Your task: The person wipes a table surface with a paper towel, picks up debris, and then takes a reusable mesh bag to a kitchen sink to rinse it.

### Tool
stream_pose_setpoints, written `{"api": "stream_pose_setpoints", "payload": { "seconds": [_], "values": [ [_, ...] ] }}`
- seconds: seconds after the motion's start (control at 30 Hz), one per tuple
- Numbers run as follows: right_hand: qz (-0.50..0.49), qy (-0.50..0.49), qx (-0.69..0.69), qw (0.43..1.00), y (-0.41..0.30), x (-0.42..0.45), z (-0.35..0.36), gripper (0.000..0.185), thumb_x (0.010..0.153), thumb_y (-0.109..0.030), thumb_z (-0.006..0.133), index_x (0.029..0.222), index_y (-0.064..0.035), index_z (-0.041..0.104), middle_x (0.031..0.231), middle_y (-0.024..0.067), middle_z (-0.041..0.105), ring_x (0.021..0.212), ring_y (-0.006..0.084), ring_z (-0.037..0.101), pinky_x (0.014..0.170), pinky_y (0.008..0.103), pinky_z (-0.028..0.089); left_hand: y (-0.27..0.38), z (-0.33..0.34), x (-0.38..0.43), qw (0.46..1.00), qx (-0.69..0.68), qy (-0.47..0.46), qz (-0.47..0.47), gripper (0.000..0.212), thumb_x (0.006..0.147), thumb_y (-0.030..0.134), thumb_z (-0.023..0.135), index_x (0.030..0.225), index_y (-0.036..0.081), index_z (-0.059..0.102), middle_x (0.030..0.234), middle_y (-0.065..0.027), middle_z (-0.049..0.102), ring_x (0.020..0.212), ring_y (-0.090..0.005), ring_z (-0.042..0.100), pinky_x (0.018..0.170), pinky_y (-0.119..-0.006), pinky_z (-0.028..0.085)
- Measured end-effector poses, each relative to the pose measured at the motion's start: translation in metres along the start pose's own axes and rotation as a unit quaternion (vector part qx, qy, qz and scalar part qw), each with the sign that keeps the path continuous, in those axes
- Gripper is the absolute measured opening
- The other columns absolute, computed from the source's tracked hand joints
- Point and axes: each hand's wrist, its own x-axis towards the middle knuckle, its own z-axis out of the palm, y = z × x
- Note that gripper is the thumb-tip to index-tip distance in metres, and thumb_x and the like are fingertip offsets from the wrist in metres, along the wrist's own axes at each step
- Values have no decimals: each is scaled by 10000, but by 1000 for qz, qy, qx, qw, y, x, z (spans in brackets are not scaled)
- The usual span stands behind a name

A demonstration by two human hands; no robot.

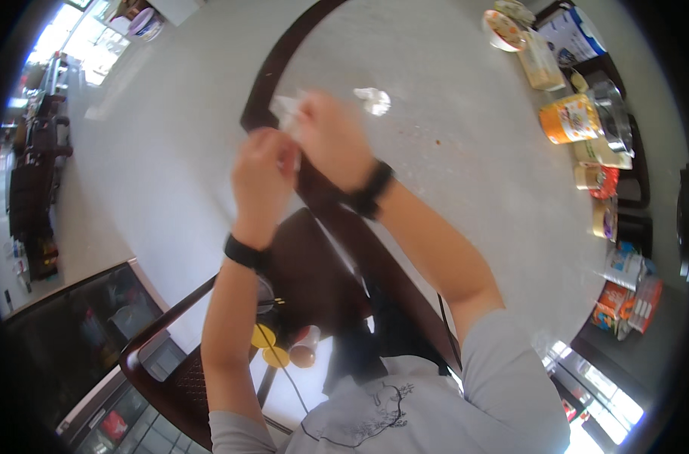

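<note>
My left hand (265,170) and my right hand (336,139) are close together over the dark wooden rim (265,79) of a table. Both are blurred by motion, and each wrist wears a black band. A thin whitish piece, perhaps tissue or plastic film (285,110), shows at the fingertips of my right hand, which pinches it. My left hand's fingers are curled beside it; whether they grip part of it is unclear. On the pale grey tabletop (463,198) beyond my right hand lies a bright white crumpled-looking piece (373,101), with a small brown speck (438,142) nearby.
Along the table's right side stand a patterned bowl (503,31), an orange-labelled jar (568,119) and several snack packets (611,306). Below my left forearm are yellow lids (276,357) and a brownish container (303,355). A dark wooden chair (174,377) stands at lower left.
</note>
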Motion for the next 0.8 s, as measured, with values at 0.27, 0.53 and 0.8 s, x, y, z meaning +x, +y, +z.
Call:
{"api": "stream_pose_setpoints", "payload": {
  "seconds": [0.27,0.53,0.8],
  "values": [
    [361,151,-167,905,24,-196,-150,70,722,-79,540,731,-10,539,598,123,552,519,216,530,518,289,424,147,102,-100,948,-163,-231,147,68,665,84,502,719,62,537,633,-82,516,630,-242,522,554,-341,417],
    [435,171,-232,853,46,-234,-181,113,738,-113,540,688,-16,511,572,112,549,490,195,519,504,269,418,201,127,-118,927,-193,-246,207,72,630,58,506,697,54,532,637,-59,495,675,-222,505,544,-337,403],
    [317,94,-231,915,93,-144,-149,153,730,-167,497,665,-29,511,592,132,540,553,283,528,519,366,407,148,136,-44,938,-73,-305,146,80,666,102,509,709,82,573,728,-73,553,746,-223,538,587,-335,411]
  ]
}}
